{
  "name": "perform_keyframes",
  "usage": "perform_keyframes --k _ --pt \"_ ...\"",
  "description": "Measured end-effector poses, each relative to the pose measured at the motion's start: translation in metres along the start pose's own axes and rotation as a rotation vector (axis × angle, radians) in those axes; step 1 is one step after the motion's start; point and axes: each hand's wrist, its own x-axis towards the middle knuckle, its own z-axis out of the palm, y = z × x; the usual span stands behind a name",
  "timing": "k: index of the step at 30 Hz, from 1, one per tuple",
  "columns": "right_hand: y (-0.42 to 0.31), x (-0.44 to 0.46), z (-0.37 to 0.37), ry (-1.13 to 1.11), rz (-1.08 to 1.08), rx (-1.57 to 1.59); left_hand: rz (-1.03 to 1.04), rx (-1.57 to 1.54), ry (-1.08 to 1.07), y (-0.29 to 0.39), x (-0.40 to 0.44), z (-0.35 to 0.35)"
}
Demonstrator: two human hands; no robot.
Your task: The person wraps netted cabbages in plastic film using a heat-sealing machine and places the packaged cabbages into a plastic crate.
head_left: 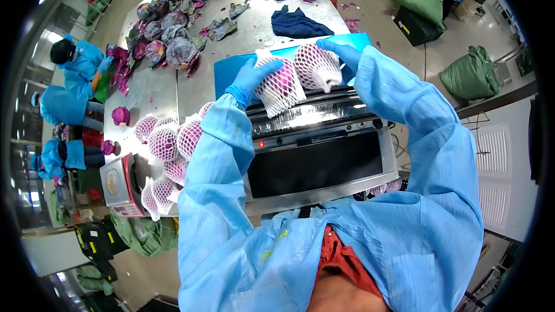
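Observation:
Two red cabbages in white foam nets lie side by side over the blue sheet at the back of a wrapping machine (315, 164). My left hand (254, 78), in a blue glove, grips the left netted cabbage (281, 84) with the thumb across its top. My right hand (345, 55), also gloved, rests its fingers on the upper edge of the right netted cabbage (317, 68). The net ends hang towards the machine's shiny film roll (312, 111). A small red light glows on the machine's front panel.
More netted cabbages (163, 141) are piled left of the machine, beside a scale (122, 185). Unwrapped cabbages (181, 52) and loose leaves cover the table's back left. A dark blue cloth (302, 23) lies behind the machine. Several people in blue work at far left.

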Motion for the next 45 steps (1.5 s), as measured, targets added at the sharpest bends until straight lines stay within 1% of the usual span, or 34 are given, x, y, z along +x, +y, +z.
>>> perform_keyframes --k 2,3,4,5,7,8,9,10,11,12,13,14,16,17,19,21,24,25,28,29,30,32,33,35,37,40,42,43,45 --pt "0.005 0.011 -0.014 -0.059 0.052 -0.219 -0.032 -0.07 0.017 -0.011 0.023 -0.007" --pt "0.01 0.011 -0.01 0.017 -0.011 -0.212 0.062 0.141 0.122 -0.015 0.027 -0.011" --pt "0.015 0.014 -0.004 0.094 -0.075 -0.203 0.113 0.184 0.152 -0.02 0.03 -0.014" --pt "0.022 0.023 -0.008 0.08 -0.184 -0.186 0.163 0.229 0.185 -0.025 0.034 -0.018" --pt "0.038 0.042 0.001 0.123 -0.389 0.059 0.168 -0.025 0.101 -0.014 0.008 -0.001" --pt "0.047 0.051 0.006 0.148 -0.49 0.184 0.186 -0.026 0.098 -0.016 0.005 -0.002" --pt "0.04 0.048 0.006 -0.013 -0.483 0.192 0.206 -0.026 0.091 -0.013 0.002 0.0" --pt "0.032 0.022 0.008 -0.041 -0.31 0.077 0.227 -0.034 0.082 -0.012 -0.001 0.003" --pt "0.04 0.028 0.011 0.04 -0.336 0.115 0.215 -0.03 0.102 -0.013 -0.005 0.008" --pt "0.05 0.039 0.014 0.115 -0.36 0.151 0.217 -0.061 0.068 -0.017 -0.004 0.011" --pt "0.055 0.042 0.015 0.099 -0.461 0.22 0.213 -0.089 0.042 -0.024 -0.004 0.01" --pt "0.056 0.045 0.013 0.091 -0.458 0.228 0.217 -0.116 0.018 -0.029 -0.001 0.008" --pt "0.053 0.042 0.016 0.076 -0.451 0.257 0.286 0.015 0.111 -0.034 -0.007 0.012" --pt "0.051 0.037 0.014 0.084 -0.384 0.244 0.265 0.129 0.148 -0.042 -0.002 0.003" --pt "0.05 0.034 0.011 0.068 -0.411 0.194 0.208 0.168 0.111 -0.04 -0.005 -0.005" --pt "0.046 0.024 0.011 0.062 -0.443 0.086 0.139 0.02 -0.038 -0.03 -0.014 -0.012" --pt "0.029 -0.008 0.024 0.137 -0.311 0.145 0.047 -0.212 -0.043 -0.008 -0.04 0.002" --pt "0.038 0.004 0.019 0.164 -0.357 0.104 -0.005 -0.249 -0.025 -0.009 -0.039 -0.001" --pt "0.045 0.022 0.017 0.093 -0.44 0.166 0.092 -0.293 -0.06 -0.019 -0.031 0.003" --pt "0.047 0.019 0.02 0.062 -0.477 0.191 0.151 -0.269 0.004 -0.023 -0.031 0.012" --pt "0.049 0.024 0.02 0.067 -0.472 0.182 0.179 -0.274 0.015 -0.025 -0.028 0.017" --pt "0.053 0.039 0.017 0.08 -0.467 0.164 0.146 -0.243 0.06 -0.027 -0.028 0.022" --pt "0.053 0.044 0.015 0.055 -0.487 0.232 0.191 -0.13 0.068 -0.03 -0.027 0.02" --pt "0.054 0.044 0.013 0.097 -0.467 0.229 0.288 0.089 0.085 -0.04 -0.021 0.013" --pt "0.052 0.033 0.016 0.095 -0.455 0.203 0.305 0.222 0.075 -0.041 -0.018 0.004" --pt "0.06 0.041 0.006 0.179 -0.419 0.062 0.284 0.26 0.03 -0.025 -0.028 -0.003" --pt "0.059 0.035 0.004 0.188 -0.439 0.047 0.139 0.076 -0.018 -0.012 -0.041 0.0" --pt "0.058 0.032 0.005 0.192 -0.448 0.039 0.095 0.032 -0.029 -0.014 -0.04 -0.005" --pt "0.06 0.032 -0.002 0.192 -0.452 -0.009 0.068 0.022 0.03 -0.016 -0.042 -0.011"
